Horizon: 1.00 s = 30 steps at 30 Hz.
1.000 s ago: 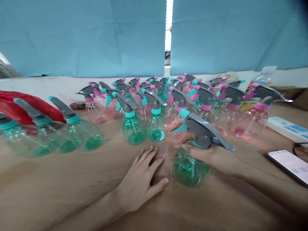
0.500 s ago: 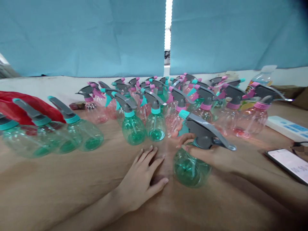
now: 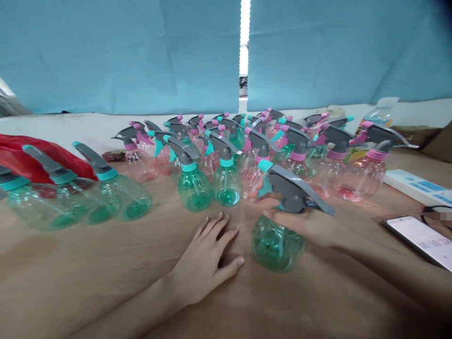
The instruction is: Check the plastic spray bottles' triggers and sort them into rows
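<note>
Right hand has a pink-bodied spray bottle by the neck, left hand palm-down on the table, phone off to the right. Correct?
One miss: the spray bottle in the right hand has a green body, not pink, per the head view. Left hand, table and phone stand.

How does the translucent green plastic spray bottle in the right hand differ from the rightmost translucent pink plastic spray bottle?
The right hand holds the green bottle; the pink bottle stands untouched. The green bottle's nozzle is turquoise; the pink bottle's is pink. Both have grey spray heads.

Right hand (image 3: pixel 303 223) partly hides green bottle (image 3: pixel 277 249); phone (image 3: pixel 420 238) cropped.
</note>
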### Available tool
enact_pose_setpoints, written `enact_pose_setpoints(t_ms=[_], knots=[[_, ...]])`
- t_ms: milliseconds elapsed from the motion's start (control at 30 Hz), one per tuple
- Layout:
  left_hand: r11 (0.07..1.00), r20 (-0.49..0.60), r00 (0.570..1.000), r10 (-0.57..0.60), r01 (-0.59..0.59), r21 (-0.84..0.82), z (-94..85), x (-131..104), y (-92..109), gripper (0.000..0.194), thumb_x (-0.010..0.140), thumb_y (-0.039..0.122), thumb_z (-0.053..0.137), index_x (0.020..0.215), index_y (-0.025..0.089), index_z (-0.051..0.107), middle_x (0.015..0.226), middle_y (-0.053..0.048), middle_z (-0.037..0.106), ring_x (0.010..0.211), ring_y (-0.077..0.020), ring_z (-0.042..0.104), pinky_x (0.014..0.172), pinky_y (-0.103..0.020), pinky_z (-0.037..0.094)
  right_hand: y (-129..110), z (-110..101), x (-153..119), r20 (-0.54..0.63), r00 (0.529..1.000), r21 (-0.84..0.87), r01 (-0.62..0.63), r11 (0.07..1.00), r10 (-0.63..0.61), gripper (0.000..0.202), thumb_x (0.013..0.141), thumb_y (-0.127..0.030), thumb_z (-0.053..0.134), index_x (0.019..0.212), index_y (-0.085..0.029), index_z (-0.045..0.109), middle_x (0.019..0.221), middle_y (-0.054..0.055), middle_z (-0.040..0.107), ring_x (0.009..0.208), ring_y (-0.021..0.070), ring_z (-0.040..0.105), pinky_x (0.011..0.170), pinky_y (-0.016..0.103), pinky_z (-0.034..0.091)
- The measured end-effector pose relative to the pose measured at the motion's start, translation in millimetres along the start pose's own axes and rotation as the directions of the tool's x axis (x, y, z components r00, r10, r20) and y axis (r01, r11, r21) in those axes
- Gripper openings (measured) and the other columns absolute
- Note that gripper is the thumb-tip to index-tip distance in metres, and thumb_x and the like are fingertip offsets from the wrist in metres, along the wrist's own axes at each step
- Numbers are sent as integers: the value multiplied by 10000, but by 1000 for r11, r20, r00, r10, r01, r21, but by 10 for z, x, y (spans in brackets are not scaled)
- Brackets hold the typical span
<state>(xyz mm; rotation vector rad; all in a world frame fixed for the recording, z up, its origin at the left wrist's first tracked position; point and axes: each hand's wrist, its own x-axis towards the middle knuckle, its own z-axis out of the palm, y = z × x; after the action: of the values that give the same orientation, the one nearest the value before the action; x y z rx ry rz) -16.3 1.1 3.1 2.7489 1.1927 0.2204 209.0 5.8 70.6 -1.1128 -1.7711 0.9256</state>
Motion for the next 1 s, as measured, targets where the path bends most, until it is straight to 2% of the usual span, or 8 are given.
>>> enact_pose_setpoints(t_ms=[100,200,300,433,600,800,900,1000], knots=[[1000,-34,999,-5,4,-19,1,-5,4,541,922,451,534,1372,169,428,1456,-138,387,1356,-302,308,1096,-496,259,54,22,19,-13,1000,-20,-1,1000,1,323,723,-206,549,1024,-283,640,871,12,709,865,231,678,837,423,537],[997,-86,996,-3,-3,-78,-5,-13,27,508,904,402,565,1348,197,431,1419,-122,426,1313,-298,367,1075,-490,288,88,73,40,-4,997,7,75,997,-75,412,750,-161,535,1135,-286,608,1027,16,705,968,222,662,933,430,496],[981,-128,991,-34,9,-192,-20,-35,86,506,891,366,573,1346,226,403,1367,-101,469,1262,-293,425,1045,-476,333,91,143,51,-40,987,53,160,986,-158,444,760,-135,545,1178,-281,585,1167,21,665,1011,205,651,913,371,521],[944,-169,982,-87,27,-329,-37,-104,171,630,870,383,590,1403,235,288,1334,-110,489,1226,-308,462,1009,-482,372,38,276,62,-57,982,89,185,979,-180,457,757,-141,561,1192,-282,574,1273,20,608,1000,196,659,861,341,555],[926,-188,975,-114,35,-376,-81,-262,158,722,841,400,630,1417,221,233,1368,-124,469,1245,-327,449,1004,-498,376,-73,538,119,-80,966,112,253,961,-245,397,771,-152,573,1136,-309,593,1234,1,627,1085,196,618,886,353,537],[928,-229,952,-204,113,-355,-145,-560,-27,758,836,435,653,1413,209,217,1376,-131,445,1267,-309,420,1026,-481,362,-180,971,287,-116,965,-13,234,972,-234,314,794,-333,615,1097,-256,580,971,28,698,810,198,661,753,364,536],[928,-304,919,-252,140,-346,-197,-701,-135,755,821,466,666,1394,224,239,1363,-124,441,1270,-298,414,1031,-470,363,-248,1213,410,-85,959,53,274,960,-269,381,772,-422,643,1088,-219,581,863,39,686,832,206,647,736,348,520],[935,-412,864,-290,163,-316,-265,-797,-249,749,804,487,676,1373,228,263,1384,-128,416,1292,-308,387,1031,-470,362,-325,1458,539,-48,956,103,293,951,-289,443,754,-495,648,1083,-202,595,766,22,634,813,206,621,712,343,505]])
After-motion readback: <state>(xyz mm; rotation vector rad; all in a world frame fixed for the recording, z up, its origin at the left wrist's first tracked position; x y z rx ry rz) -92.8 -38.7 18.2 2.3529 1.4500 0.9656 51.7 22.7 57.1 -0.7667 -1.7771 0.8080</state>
